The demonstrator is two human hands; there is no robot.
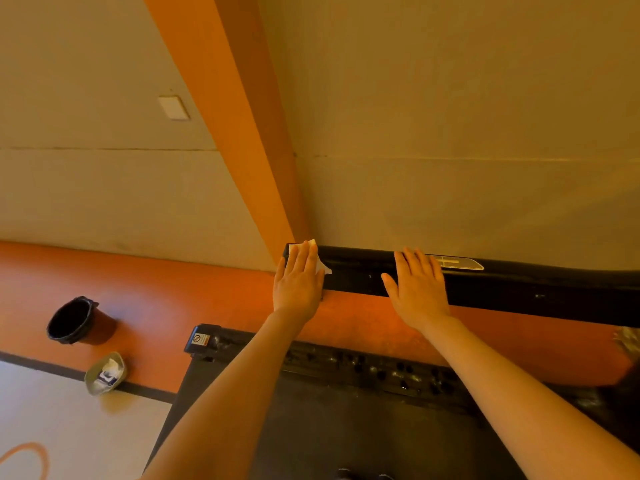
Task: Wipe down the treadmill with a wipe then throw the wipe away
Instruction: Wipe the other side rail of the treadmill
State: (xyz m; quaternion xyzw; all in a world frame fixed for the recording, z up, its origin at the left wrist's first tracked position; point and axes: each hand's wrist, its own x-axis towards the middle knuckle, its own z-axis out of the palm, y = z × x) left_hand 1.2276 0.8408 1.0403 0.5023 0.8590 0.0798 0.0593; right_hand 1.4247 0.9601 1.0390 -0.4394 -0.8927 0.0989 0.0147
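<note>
A black treadmill console bar [519, 289] runs across the middle right of the head view, with the dark deck [346, 427] below it. My left hand [298, 282] lies flat on the bar's left end, pressing a white wipe [320, 263] whose corners stick out from under the fingers. My right hand [419, 289] rests flat on the bar further right, fingers together, with nothing in it. Both forearms reach up from the bottom of the frame.
A black bin [74, 320] stands on the orange floor at the left. Near it lies a pale green wipe packet [105, 374] with a wipe poking out. Beige walls and an orange pillar [228, 133] rise behind the bar.
</note>
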